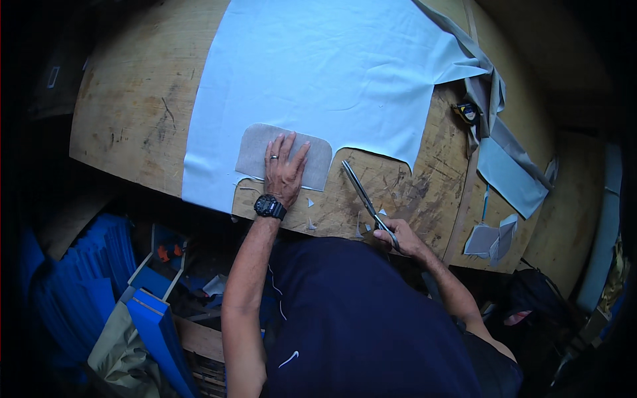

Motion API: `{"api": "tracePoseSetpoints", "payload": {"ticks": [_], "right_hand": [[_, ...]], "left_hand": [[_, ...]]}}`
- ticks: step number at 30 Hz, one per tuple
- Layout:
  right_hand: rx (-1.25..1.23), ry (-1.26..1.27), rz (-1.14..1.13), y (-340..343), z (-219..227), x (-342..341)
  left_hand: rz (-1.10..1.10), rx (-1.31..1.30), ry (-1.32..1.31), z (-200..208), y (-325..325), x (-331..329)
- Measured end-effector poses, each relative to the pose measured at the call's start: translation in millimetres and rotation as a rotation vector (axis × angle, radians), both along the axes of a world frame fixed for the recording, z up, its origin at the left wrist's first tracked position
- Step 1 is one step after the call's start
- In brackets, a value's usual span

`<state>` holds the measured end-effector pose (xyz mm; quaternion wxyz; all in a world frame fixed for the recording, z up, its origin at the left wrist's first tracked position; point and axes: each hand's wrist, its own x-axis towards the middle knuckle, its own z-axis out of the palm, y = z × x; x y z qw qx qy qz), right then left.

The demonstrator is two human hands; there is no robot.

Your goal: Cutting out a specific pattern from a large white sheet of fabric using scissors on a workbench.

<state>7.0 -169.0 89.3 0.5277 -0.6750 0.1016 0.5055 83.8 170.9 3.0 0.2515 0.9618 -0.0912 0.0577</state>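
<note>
- Left hand [284, 174]: spread flat, pressing grey pattern piece [284, 156] onto pale blue cloth [318, 73], near worktop [133, 99] edge.
- Right hand [397, 240]: gripping scissors [361, 192], blades shut, resting right of pattern.
- Step, judged: cutting around pattern; next needs blades opened at the cloth's edge.

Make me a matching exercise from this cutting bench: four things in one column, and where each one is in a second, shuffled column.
Things:
1. scissors
2. grey template
3. wristwatch
4. pale blue cloth

Places:
A. spread flat across the wooden table
B. on the left wrist
C. under the flat left hand
D. in the right hand, blades pointing up the table

Pairs: 1-D, 2-C, 3-B, 4-A
</note>
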Motion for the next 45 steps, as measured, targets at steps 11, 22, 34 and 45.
{"api": "tracePoseSetpoints", "payload": {"ticks": [11, 22, 34, 45], "right_hand": [[-0.06, -0.03, -0.162, 48, 0, -36], [-0.125, -0.058, -0.356, 115, 0, -80], [-0.137, 0.015, -0.397, 141, 1, -94], [-0.087, -0.059, -0.531, 147, -3, -104]], "left_hand": [[-0.209, 0.113, 0.027, -6, 1, 7], [-0.258, -0.083, 0.06, -11, 6, 9], [-0.457, -0.055, -0.037, 20, 61, 27], [-0.503, -0.09, -0.062, 12, 43, 36]]}}
